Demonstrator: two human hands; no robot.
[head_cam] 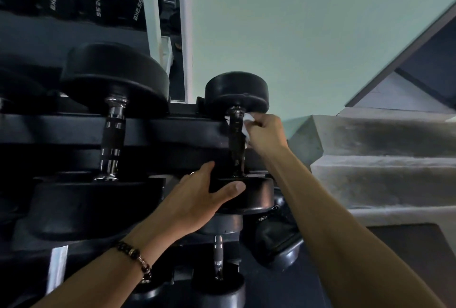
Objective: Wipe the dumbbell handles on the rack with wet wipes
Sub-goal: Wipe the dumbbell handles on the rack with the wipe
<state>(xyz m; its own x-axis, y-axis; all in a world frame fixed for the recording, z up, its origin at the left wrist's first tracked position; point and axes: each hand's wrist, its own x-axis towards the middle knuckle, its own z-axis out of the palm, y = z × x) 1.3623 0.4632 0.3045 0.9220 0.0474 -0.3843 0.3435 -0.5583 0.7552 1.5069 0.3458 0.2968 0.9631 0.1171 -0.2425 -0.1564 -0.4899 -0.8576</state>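
Here, two hands (265, 132) on one dumbbell (237, 140), one wipe (246, 124).

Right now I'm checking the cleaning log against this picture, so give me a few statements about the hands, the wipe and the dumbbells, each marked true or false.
1. The right hand holds a crumpled white wet wipe against the chrome handle of the small black dumbbell at the rack's end. True.
2. The left hand hangs free, touching nothing. False: it grips that dumbbell's near black round head.
3. The wipe is on the larger black dumbbell to the left. False: no hand or wipe touches it.
4. The left wrist wears a dark beaded bracelet. True.
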